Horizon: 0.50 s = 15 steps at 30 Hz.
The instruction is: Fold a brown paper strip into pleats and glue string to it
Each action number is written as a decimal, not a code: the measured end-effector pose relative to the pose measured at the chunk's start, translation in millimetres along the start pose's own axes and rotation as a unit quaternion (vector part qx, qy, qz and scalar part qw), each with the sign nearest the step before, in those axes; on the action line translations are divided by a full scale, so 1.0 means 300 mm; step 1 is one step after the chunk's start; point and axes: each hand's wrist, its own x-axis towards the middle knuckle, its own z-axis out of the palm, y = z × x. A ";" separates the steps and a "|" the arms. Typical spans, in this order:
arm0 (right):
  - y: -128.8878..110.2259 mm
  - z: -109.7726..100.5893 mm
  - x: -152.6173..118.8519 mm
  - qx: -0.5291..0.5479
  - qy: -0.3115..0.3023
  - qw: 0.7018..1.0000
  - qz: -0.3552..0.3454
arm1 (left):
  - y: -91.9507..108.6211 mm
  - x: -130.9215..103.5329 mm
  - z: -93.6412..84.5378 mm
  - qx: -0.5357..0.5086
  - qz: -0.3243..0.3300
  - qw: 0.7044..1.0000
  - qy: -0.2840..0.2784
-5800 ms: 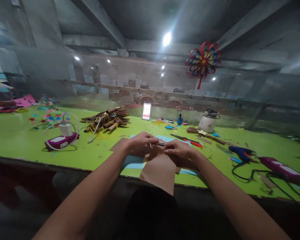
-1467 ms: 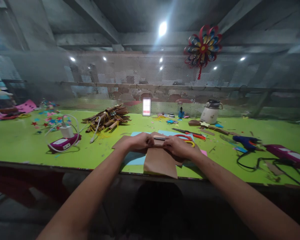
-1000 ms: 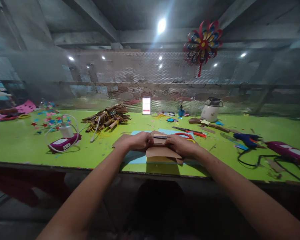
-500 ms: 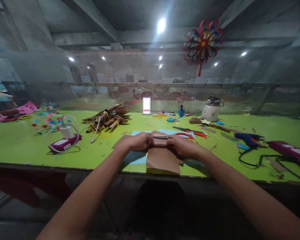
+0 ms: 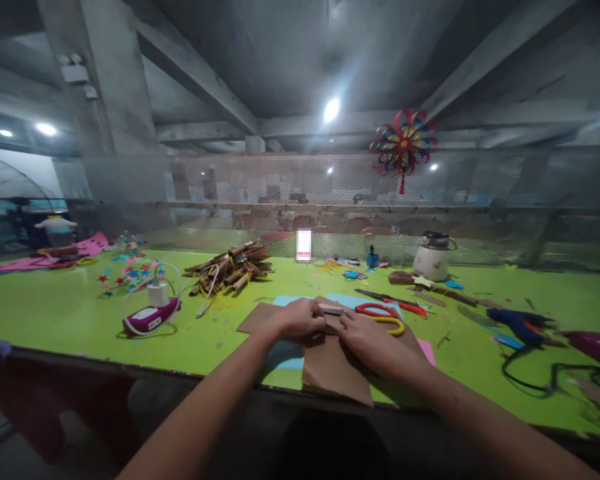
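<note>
A sheet of brown kraft paper (image 5: 335, 370) lies at the table's front edge, its near corner hanging slightly over. My left hand (image 5: 303, 318) has its fingers curled in on the far part of this paper. From the other side, my right hand (image 5: 367, 337) pinches the same part, a short gap from the left. Scissors (image 5: 377, 309) with one red and one yellow handle lie just beyond my hands, their blades on brown paper between the fingertips. Light blue sheets (image 5: 286, 355) and more brown paper (image 5: 255, 318) lie underneath. My fingertips are partly hidden.
On the green table (image 5: 180, 357) are a bundle of brown paper rolls (image 5: 235, 267), a purple power strip (image 5: 153, 318) with a white charger, a dark craft knife (image 5: 380, 295), a white kettle (image 5: 431, 257) and a blue glue gun (image 5: 517, 325) with a black cord.
The view has tilted up and shifted left, so everything sits lower and further right. Both hands stay on the brown paper; the right fingers have shifted slightly, and more of the scissors handles shows.
</note>
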 end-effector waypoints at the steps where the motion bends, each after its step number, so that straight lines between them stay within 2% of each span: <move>1: -0.003 0.002 0.002 -0.001 0.004 1.000 -0.001 | 0.013 0.004 0.003 0.019 0.013 1.000 0.010; 4: -0.008 -0.007 0.007 0.016 -0.008 1.000 0.013 | 0.052 0.011 0.012 0.060 0.080 0.995 0.024; 7: 0.002 -0.040 0.004 0.029 -0.022 0.999 0.023 | 0.069 0.015 0.020 0.057 0.130 0.989 0.033; 12: 0.041 -0.084 0.000 0.085 -0.063 0.992 0.065 | 0.045 0.008 0.033 0.027 0.082 0.996 0.018; 15: 0.060 -0.073 0.009 0.142 -0.043 0.983 0.106 | 0.027 -0.003 0.034 -0.002 0.062 0.998 0.028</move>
